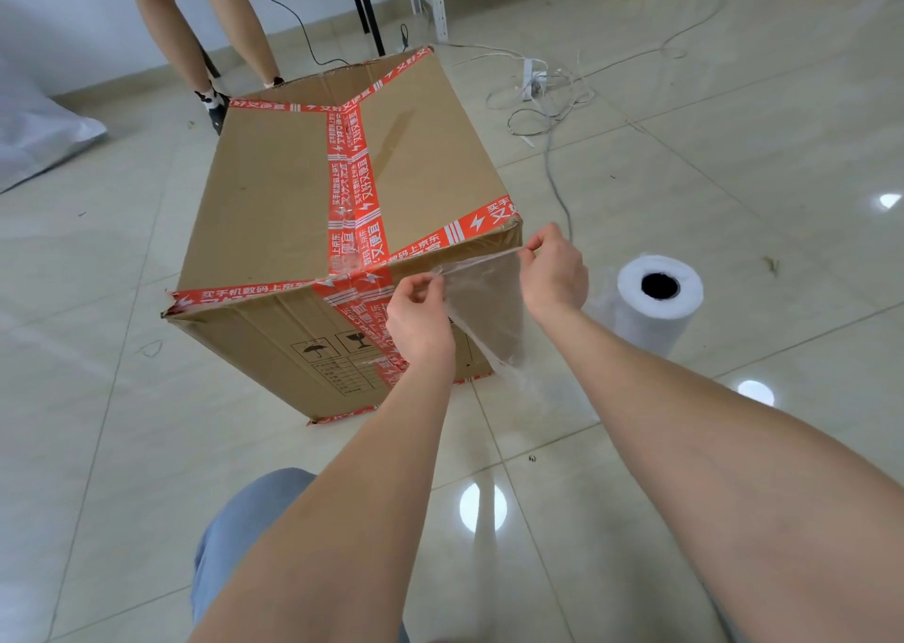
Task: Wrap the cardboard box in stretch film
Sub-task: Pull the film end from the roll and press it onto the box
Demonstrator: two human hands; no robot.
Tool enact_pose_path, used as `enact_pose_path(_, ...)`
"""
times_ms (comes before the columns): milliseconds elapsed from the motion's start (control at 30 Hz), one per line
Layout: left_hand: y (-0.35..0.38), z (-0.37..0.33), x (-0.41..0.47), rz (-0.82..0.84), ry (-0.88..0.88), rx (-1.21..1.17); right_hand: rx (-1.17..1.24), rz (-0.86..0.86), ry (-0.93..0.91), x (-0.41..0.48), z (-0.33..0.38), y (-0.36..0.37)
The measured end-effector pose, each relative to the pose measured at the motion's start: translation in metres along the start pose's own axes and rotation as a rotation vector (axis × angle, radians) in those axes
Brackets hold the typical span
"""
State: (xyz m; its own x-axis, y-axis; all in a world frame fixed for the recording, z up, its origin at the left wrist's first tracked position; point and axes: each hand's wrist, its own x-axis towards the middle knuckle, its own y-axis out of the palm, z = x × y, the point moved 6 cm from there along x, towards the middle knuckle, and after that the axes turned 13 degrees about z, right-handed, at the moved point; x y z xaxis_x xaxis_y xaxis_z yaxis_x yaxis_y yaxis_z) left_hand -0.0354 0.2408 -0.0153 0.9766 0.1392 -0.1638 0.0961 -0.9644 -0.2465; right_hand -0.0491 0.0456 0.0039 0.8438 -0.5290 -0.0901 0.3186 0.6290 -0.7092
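A large brown cardboard box (pixel 274 192) sealed with red printed tape stands on the tiled floor. A sheet of clear stretch film (pixel 489 309) hangs in front of the box's near right corner and trails down to the floor toward the white film roll (pixel 655 309), which stands upright to the right. My left hand (pixel 418 317) pinches the film's top edge on the left. My right hand (pixel 553 270) pinches the same edge on the right, just beside the box's top corner. The film is stretched between both hands.
Another person's legs (pixel 205 30) stand behind the box at the far left. A power strip with tangled cables (pixel 533 82) lies on the floor at the back right. A grey cable (pixel 555 172) runs past the box's right side. My knee in jeans (pixel 244 535) shows below.
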Motion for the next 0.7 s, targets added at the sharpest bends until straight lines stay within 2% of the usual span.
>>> enact_pose_path(300, 0.003, 0.008, 0.007, -0.064, -0.071, -0.105, 0.293, -0.057, 0.072, 0.005, -0.007, 0.016)
enact_pose_path(433, 0.004, 0.008, 0.005, -0.105, -0.079, -0.125, 0.294, -0.036, 0.027, 0.008, -0.010, 0.018)
enact_pose_path(600, -0.004, 0.022, 0.002, -0.145, -0.196, -0.174, 0.342, 0.001, 0.070, 0.015, -0.012, 0.017)
enact_pose_path(700, -0.006, 0.029, -0.005, -0.072, -0.192, -0.069, 0.339, -0.005, 0.059, 0.014, -0.010, 0.014)
